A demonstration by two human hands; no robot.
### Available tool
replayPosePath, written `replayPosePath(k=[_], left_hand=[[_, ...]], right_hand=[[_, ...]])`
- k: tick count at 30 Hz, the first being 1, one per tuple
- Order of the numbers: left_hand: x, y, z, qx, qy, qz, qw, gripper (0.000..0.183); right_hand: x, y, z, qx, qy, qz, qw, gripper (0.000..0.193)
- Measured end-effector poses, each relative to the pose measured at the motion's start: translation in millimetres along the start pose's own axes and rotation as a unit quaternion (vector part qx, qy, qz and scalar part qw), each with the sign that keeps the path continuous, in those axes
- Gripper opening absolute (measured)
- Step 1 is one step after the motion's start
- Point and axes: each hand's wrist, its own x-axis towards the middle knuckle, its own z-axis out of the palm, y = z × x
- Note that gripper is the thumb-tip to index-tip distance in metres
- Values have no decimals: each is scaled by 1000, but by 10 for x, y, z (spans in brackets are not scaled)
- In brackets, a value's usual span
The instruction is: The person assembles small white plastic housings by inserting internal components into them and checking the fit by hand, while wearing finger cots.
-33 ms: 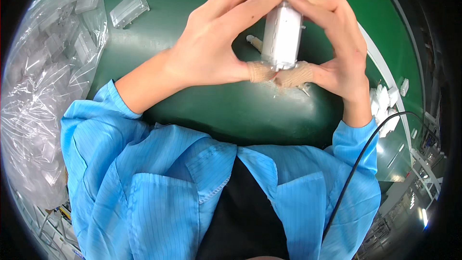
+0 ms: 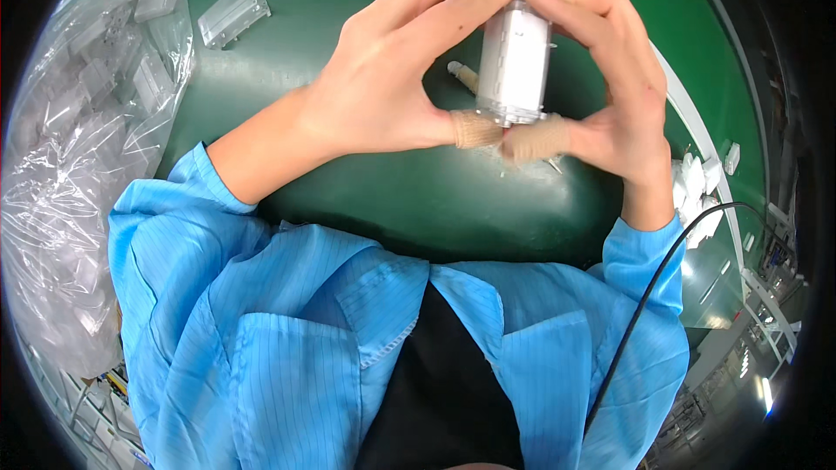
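Between my two hands a clear plastic case with a white part inside (image 2: 521,65) is held above the green table. My left hand (image 2: 387,74) grips it from the left, fingertips at its far end and thumb at its near end. From the right, my right hand (image 2: 614,78) has its fingertips meeting the left ones at the far end. Its thumb, blurred, is at the near end beside the left thumb. Both thumbs wear tan ribbed covers. Behind the case lies a small tan tube-like piece with a pale tip (image 2: 462,76).
Another clear plastic case (image 2: 233,14) lies on the green table (image 2: 366,200) at far left. A large clear bag of similar cases (image 2: 78,157) fills the left side. White crumpled pieces (image 2: 694,187) lie at right, near a black cable (image 2: 649,287). A pale curved strip (image 2: 684,100) edges the table.
The right thumb has shifted slightly right and down and is blurred. The case has moved very slightly to the right, its near end showing more. Both hands stay on it.
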Motion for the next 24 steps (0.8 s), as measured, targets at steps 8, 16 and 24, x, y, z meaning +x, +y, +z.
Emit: replayPosePath(k=[8, 16, 24], left_hand=[[-25, 22, -2, 78, -27, -18, 996, 70], [-16, 76, 10, 73, -28, -12, 997, 70], [21, 47, -28, 70, -41, -7, 997, 69]], right_hand=[[-13, -64, 117, -14, 14, 42, 999, 78], [-73, 12, 206, -7, 81, -44, 996, 70], [-56, -88, 217, -87, 71, -13, 994, 74]])
